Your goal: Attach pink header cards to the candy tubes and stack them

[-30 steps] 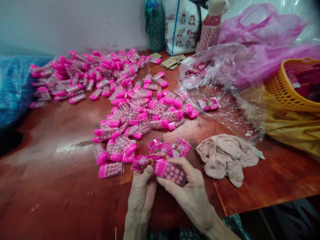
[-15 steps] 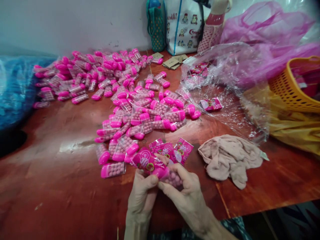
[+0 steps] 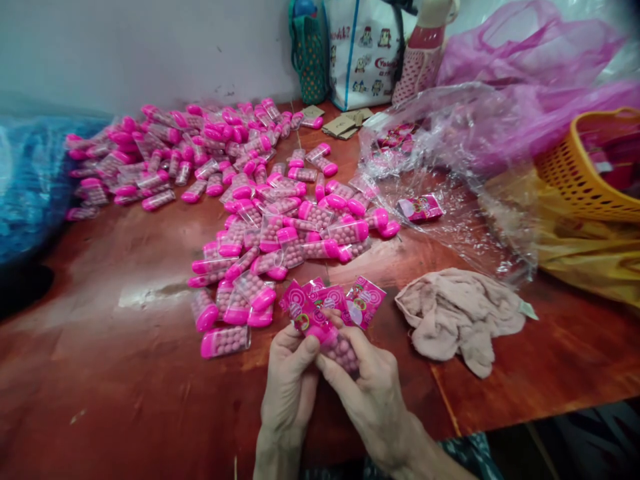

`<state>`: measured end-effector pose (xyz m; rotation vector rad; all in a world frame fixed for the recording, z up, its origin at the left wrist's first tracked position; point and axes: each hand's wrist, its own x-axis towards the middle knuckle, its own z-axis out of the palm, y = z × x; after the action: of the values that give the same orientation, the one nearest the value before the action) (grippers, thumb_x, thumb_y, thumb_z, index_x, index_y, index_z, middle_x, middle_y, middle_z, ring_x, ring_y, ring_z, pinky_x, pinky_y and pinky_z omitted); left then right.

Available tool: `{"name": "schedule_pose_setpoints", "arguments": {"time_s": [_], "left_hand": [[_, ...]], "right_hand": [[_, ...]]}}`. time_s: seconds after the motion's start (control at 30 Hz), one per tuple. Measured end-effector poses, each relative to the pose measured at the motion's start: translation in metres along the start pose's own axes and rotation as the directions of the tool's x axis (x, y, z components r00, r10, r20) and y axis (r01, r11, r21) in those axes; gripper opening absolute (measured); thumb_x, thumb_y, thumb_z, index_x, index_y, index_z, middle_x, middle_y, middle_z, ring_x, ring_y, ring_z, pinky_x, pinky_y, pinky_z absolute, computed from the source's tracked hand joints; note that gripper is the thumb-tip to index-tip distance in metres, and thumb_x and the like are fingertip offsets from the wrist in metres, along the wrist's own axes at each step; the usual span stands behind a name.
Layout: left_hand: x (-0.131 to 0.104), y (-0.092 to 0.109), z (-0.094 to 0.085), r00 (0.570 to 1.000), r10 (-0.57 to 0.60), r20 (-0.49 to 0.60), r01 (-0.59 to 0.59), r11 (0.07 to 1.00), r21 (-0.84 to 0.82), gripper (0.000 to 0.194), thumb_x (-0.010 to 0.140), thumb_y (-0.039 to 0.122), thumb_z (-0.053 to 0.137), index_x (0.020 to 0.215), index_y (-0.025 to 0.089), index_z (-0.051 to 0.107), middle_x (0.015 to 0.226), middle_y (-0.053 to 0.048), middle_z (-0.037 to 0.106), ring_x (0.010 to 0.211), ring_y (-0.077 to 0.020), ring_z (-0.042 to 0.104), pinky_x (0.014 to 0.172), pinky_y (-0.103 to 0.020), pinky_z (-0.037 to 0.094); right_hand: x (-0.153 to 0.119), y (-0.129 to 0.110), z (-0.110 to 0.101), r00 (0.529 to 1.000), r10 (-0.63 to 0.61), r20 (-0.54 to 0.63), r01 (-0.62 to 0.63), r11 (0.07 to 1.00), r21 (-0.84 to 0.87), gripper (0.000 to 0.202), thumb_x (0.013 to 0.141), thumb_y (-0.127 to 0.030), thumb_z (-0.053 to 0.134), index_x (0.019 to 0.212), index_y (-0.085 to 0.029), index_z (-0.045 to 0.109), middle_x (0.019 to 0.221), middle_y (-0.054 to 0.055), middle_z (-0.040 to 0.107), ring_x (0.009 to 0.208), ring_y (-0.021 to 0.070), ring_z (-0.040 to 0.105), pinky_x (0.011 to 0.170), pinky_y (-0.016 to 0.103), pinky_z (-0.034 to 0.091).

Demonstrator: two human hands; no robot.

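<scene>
Low in the middle of the head view, my right hand (image 3: 375,390) grips a clear candy container (image 3: 343,353) filled with pink balls. My left hand (image 3: 290,373) pinches a printed pink sleeve (image 3: 304,312), which lies over the container's pink cap end. How far the sleeve goes around the cap is hard to make out, and some fingertips are hidden behind it. Several more printed sleeves (image 3: 367,300) lie on the table just beyond my hands. A large heap of capped candy containers (image 3: 280,233) spreads ahead and to the left.
On the right lie a crumpled beige cloth (image 3: 460,313), a clear plastic bag (image 3: 450,173) and a yellow basket (image 3: 580,180). A white printed bag (image 3: 365,60) and a bottle in a pink holder (image 3: 420,70) stand at the back. Blue plastic (image 3: 35,187) sits at the left edge.
The sleeve and container in my hands have turned, so the sleeve now points more upward and away. Both hands still hold them close together; the heap is unmoved.
</scene>
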<state>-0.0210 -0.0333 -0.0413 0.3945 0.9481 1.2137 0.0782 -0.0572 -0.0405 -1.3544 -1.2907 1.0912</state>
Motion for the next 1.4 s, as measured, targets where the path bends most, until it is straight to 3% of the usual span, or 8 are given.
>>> {"name": "schedule_pose_setpoints", "arguments": {"time_s": [0.27, 0.47, 0.57, 0.73, 0.9, 1.1, 1.23, 1.4], "left_hand": [[0.0, 0.003, 0.003, 0.998, -0.034, 0.054, 0.032, 0.999, 0.039, 0.02, 0.063, 0.018, 0.074, 0.083, 0.014, 0.072, 0.082, -0.009, 0.071, 0.084, -0.0239, 0.065, 0.079, -0.035, 0.05], [-0.004, -0.002, 0.002, 0.991, 0.002, -0.131, -0.004, 1.0, -0.013, 0.029, 0.057, 0.036, 0.079, 0.078, 0.017, 0.071, 0.074, -0.006, 0.071, 0.078, -0.023, 0.066, 0.078, -0.036, 0.051], [-0.004, -0.001, 0.001, 0.991, 0.016, -0.136, -0.017, 1.0, -0.012, 0.032, 0.057, 0.037, 0.079, 0.079, 0.017, 0.072, 0.072, -0.005, 0.071, 0.072, -0.0216, 0.066, 0.075, -0.035, 0.052], [-0.002, 0.0, 0.001, 0.98, 0.087, -0.179, -0.084, 0.996, 0.021, 0.021, 0.051, 0.029, 0.082, 0.064, 0.017, 0.07, 0.056, 0.0, 0.067, 0.051, -0.0144, 0.062, 0.061, -0.029, 0.054], [-0.002, -0.003, 0.004, 0.971, 0.101, -0.216, -0.078, 0.99, 0.114, 0.016, 0.059, 0.026, 0.078, 0.07, 0.016, 0.071, 0.06, -0.002, 0.069, 0.054, -0.0147, 0.062, 0.059, -0.027, 0.052], [-0.003, 0.0, 0.006, 0.988, 0.065, -0.142, -0.051, 0.994, 0.101, 0.019, 0.056, 0.028, 0.08, 0.065, 0.016, 0.069, 0.047, 0.003, 0.06, 0.034, -0.0063, 0.046, 0.044, -0.022, 0.048], [-0.003, 0.001, 0.003, 0.981, 0.045, -0.189, -0.033, 0.997, 0.067, 0.016, 0.06, 0.028, 0.077, 0.063, 0.016, 0.068, 0.049, 0.002, 0.06, 0.035, -0.0057, 0.048, 0.034, -0.015, 0.039], [-0.003, -0.001, 0.006, 0.988, 0.012, -0.152, 0.003, 0.995, 0.097, 0.013, 0.065, 0.027, 0.073, 0.072, 0.016, 0.07, 0.054, 0.001, 0.063, 0.031, -0.0038, 0.043, 0.027, -0.014, 0.033]], "right_hand": [[-0.004, 0.002, 0.0, 0.999, 0.01, 0.036, -0.01, 1.0, -0.009, 0.033, 0.083, -0.02, 0.055, 0.116, -0.02, 0.053, 0.094, 0.004, 0.069, 0.074, 0.0154, 0.068, 0.071, 0.021, 0.053], [0.006, -0.003, -0.003, 0.981, 0.16, 0.111, -0.179, 0.966, 0.188, 0.031, 0.079, -0.029, 0.063, 0.107, -0.018, 0.057, 0.085, 0.001, 0.068, 0.071, 0.0139, 0.065, 0.066, 0.02, 0.052], [0.007, -0.005, -0.007, 0.971, 0.152, 0.182, -0.196, 0.946, 0.257, 0.031, 0.081, -0.032, 0.06, 0.109, -0.019, 0.055, 0.085, 0.0, 0.066, 0.074, 0.0137, 0.062, 0.067, 0.021, 0.05], [0.002, -0.005, -0.005, 0.974, 0.115, 0.196, -0.152, 0.971, 0.185, 0.021, 0.087, -0.027, 0.052, 0.106, -0.019, 0.055, 0.077, -0.001, 0.063, 0.068, 0.0128, 0.06, 0.064, 0.021, 0.047], [0.001, -0.006, -0.002, 0.967, 0.161, 0.196, -0.189, 0.973, 0.133, 0.023, 0.088, -0.026, 0.05, 0.109, -0.019, 0.053, 0.078, 0.0, 0.062, 0.07, 0.0137, 0.059, 0.065, 0.023, 0.045], [0.008, 0.0, -0.007, 0.899, 0.252, 0.358, -0.392, 0.827, 0.403, 0.023, 0.086, -0.04, 0.053, 0.09, -0.018, 0.052, 0.06, -0.008, 0.044, 0.04, 0.0044, 0.034, 0.037, 0.016, 0.03], [0.004, 0.006, -0.009, 0.847, 0.181, 0.501, -0.43, 0.788, 0.442, 0.025, 0.089, -0.042, 0.046, 0.091, -0.017, 0.051, 0.059, -0.006, 0.045, 0.043, 0.0053, 0.04, 0.046, 0.018, 0.042], [-0.007, 0.003, -0.006, 0.892, 0.316, 0.324, -0.422, 0.839, 0.344, 0.026, 0.088, -0.045, 0.046, 0.088, -0.019, 0.053, 0.067, -0.003, 0.049, 0.044, 0.007, 0.045, 0.041, 0.017, 0.043]]}}
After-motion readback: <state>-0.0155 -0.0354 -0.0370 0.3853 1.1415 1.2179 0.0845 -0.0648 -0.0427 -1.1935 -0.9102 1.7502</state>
